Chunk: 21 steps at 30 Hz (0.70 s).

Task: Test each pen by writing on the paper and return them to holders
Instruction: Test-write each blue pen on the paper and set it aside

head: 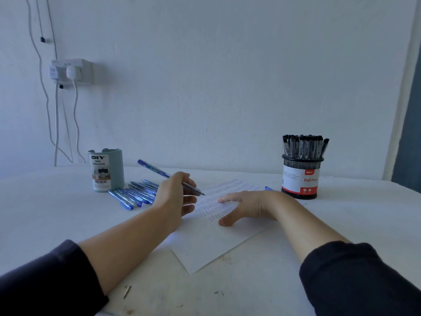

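The left hand (174, 197) grips a blue pen (168, 176), tip over the paper (205, 242) mid-tabletop. The right hand (248, 206) rests flat on the sheet, fingers spread. Loose blue pens (134, 193) lie beside the teal holder (107, 169) toward the far left edge; the mesh holder (300, 176) of black pens stands far right.

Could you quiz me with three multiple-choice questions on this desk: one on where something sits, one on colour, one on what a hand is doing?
1. Where do the loose blue pens lie?
A. beside the teal organizer
B. inside the mesh holder
C. on the floor

2. What colour are the caps in the mesh holder?
A. red
B. black
C. green

3. What is the right hand doing?
A. gripping a pen
B. resting open on the paper
C. lifting the holder

Answers: 1 A, they lie next to it; 2 B, dark caps show; 3 B, the left hand holds the pen.
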Motion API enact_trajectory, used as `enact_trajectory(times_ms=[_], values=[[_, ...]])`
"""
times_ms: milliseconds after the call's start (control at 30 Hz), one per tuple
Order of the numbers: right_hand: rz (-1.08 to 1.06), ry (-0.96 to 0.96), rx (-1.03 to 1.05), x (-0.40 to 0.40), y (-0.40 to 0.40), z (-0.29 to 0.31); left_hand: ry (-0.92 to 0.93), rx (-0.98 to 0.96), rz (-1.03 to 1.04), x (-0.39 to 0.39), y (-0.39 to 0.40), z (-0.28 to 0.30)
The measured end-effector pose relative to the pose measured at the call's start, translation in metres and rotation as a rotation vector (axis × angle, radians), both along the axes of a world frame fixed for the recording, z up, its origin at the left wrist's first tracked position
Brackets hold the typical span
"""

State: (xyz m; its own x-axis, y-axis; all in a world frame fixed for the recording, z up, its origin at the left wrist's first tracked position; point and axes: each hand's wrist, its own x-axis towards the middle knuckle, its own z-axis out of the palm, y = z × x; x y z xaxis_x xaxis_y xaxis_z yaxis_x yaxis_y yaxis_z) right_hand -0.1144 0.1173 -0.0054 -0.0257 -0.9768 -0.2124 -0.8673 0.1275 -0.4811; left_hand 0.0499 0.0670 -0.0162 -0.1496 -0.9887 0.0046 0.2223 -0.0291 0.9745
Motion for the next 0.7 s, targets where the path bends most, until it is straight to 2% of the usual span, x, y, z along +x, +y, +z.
enact_trajectory(times_ms=[200, 367, 500, 700], values=[[0.019, 0.005, -0.008, 0.0, -0.004, 0.0, -0.137, -0.258, 0.121, -0.008, -0.017, 0.022], [0.008, 0.023, -0.014, -0.001, -0.005, 0.0, -0.122, -0.315, 0.124, -0.017, -0.024, 0.018], [-0.046, 0.025, -0.015, -0.002, -0.006, -0.001, -0.1, -0.255, 0.148, -0.014, -0.02, -0.001], [-0.033, -0.004, -0.015, -0.001, -0.008, -0.003, 0.02, -0.211, 0.133, -0.007, -0.015, 0.006]])
